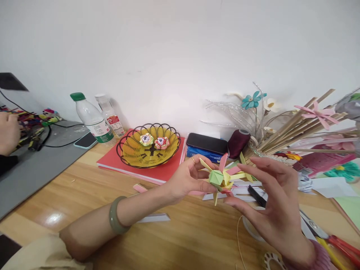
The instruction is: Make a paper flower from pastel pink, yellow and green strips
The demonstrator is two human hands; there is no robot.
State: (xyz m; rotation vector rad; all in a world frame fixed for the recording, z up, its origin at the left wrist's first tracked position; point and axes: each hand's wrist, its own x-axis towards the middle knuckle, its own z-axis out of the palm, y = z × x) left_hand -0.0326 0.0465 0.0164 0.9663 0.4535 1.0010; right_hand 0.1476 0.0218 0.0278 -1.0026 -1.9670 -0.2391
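Observation:
A folded paper piece [216, 177] with a green face and yellow and pink strips sticking out is pinched between the thumb and fingers of my left hand [194, 177]. My right hand [267, 191] is just to the right of the piece, thumb and index finger spread apart, their tips close to its pink strips. Whether those tips touch the paper is unclear. Behind and below the hands, loose paper strips [249, 190] are spread on the wooden table [180, 243].
A yellow basket [132, 150] with two paper flowers sits on a red folder [180, 150]. Two bottles [94, 122] stand left of it. Scissors [320, 230] lie at right, below sticks [292, 131] and craft flowers. Another person's hand [8, 133] is at far left.

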